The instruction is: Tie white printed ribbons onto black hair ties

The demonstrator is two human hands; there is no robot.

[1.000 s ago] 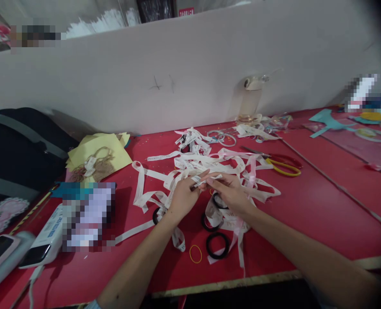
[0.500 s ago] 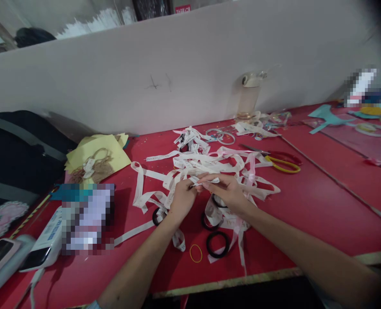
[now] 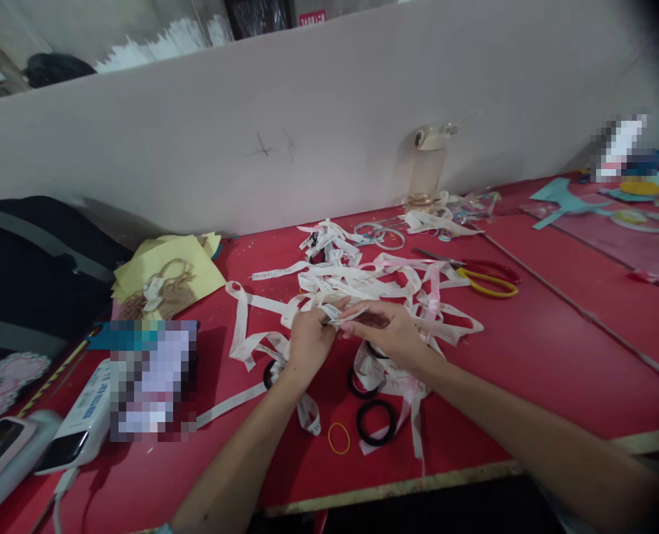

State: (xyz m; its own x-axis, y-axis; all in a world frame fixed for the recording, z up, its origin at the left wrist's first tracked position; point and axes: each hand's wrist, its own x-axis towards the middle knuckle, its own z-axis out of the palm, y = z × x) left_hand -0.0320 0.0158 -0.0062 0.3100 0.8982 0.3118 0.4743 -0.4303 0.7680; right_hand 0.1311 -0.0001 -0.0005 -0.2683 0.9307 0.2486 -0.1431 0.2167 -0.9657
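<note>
I am looking down at the red bench (image 3: 530,356), where both hands are meeting over a loose heap of white printed ribbon (image 3: 363,285). My left hand (image 3: 307,343) is pinching one end of a short ribbon strip (image 3: 345,314) between thumb and fingertips, and my right hand (image 3: 388,331) is closing its fingers on the other end, so the strip is hanging just above the heap, near the middle of the bench. The two hands are almost touching, with the strip bridging them.

Just in front of the hands, black hair ties (image 3: 375,423) are lying on the bench with ribbon tails draped over them, and a thin yellow rubber band (image 3: 338,438) is sitting beside the nearest one. Scissors with yellow and red handles (image 3: 488,280) are resting to the right of the heap, well apart from my hands. A clear bottle (image 3: 427,167) is standing against the white partition (image 3: 307,133), and yellow paper sheets (image 3: 168,271) are lying to the left.

As I judge it, I am working on a single strip, folding or straightening it between the fingertips. The next move is calling for a firm two-sided pinch and keeping the strip free of the tangle below it.
</note>
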